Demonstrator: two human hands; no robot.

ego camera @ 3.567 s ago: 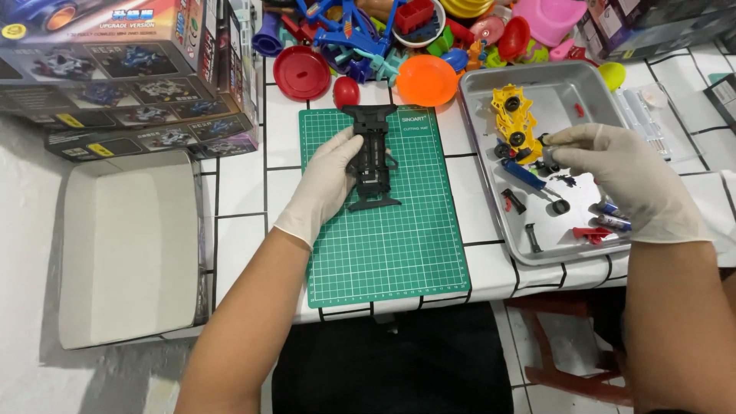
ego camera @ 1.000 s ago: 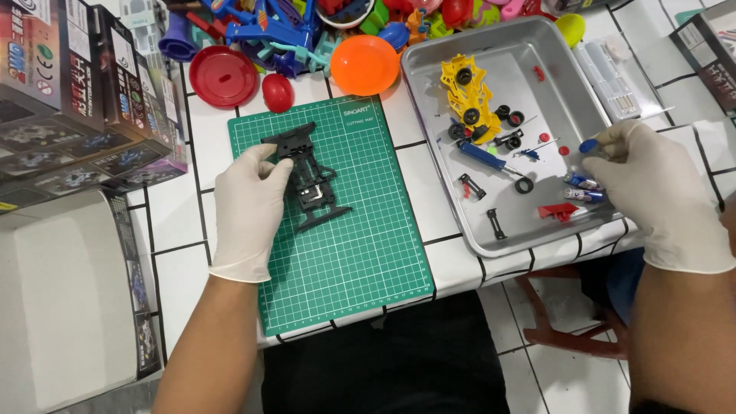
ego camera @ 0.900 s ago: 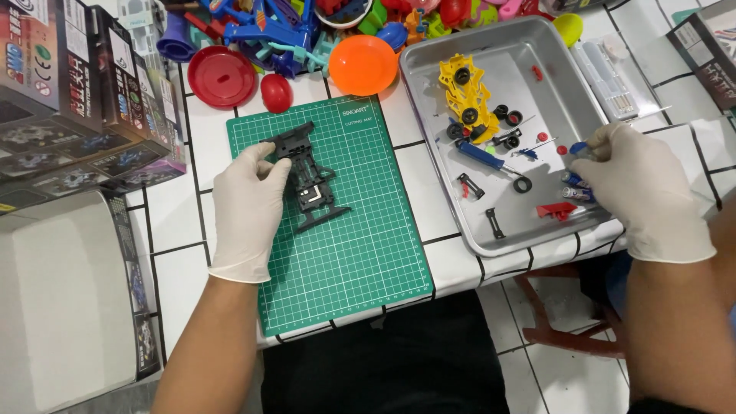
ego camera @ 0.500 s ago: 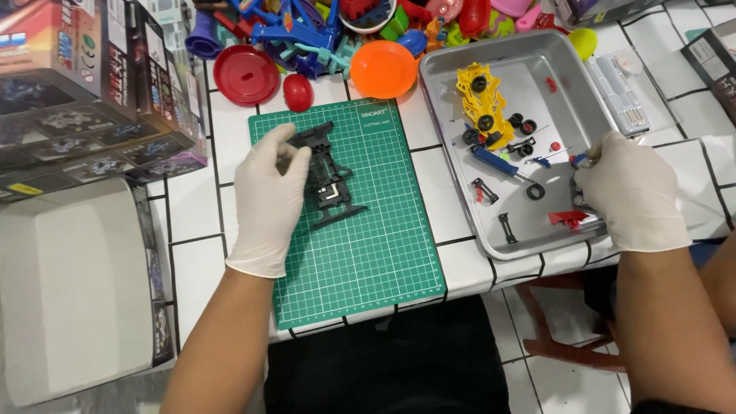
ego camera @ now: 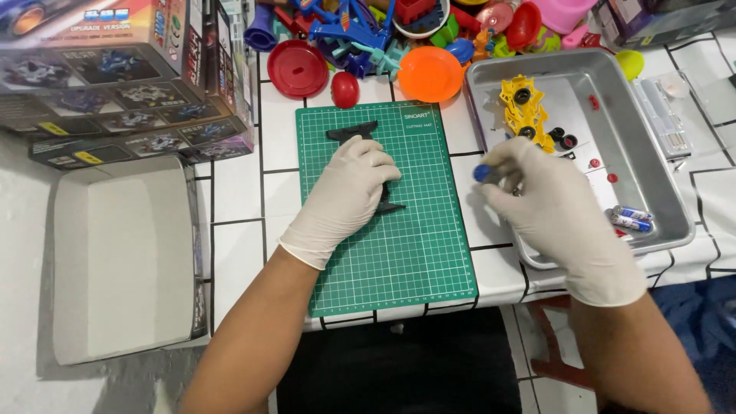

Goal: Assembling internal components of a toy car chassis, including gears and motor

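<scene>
My gloved left hand [ego camera: 346,192] lies over a black toy car chassis [ego camera: 353,132] on the green cutting mat [ego camera: 414,253], covering most of it. My gloved right hand [ego camera: 548,203] hovers at the left edge of the metal tray [ego camera: 667,192] and pinches a small blue-tipped tool [ego camera: 482,172] between thumb and fingers. Inside the tray lie a yellow car body [ego camera: 521,107], small black wheels [ego camera: 563,139], little red parts [ego camera: 602,162] and two small batteries [ego camera: 632,218].
Stacked toy car boxes [ego camera: 123,77] stand at the back left, an open white box lid [ego camera: 123,253] below them. Colourful plastic toys, a red lid [ego camera: 297,67] and an orange bowl [ego camera: 430,73] crowd the back of the tiled table. A clear packet [ego camera: 668,123] lies right of the tray.
My right hand has lifted out of the tray and moved left toward the mat, holding the blue-tipped tool. My left hand stays on the chassis. The camera view has shifted slightly.
</scene>
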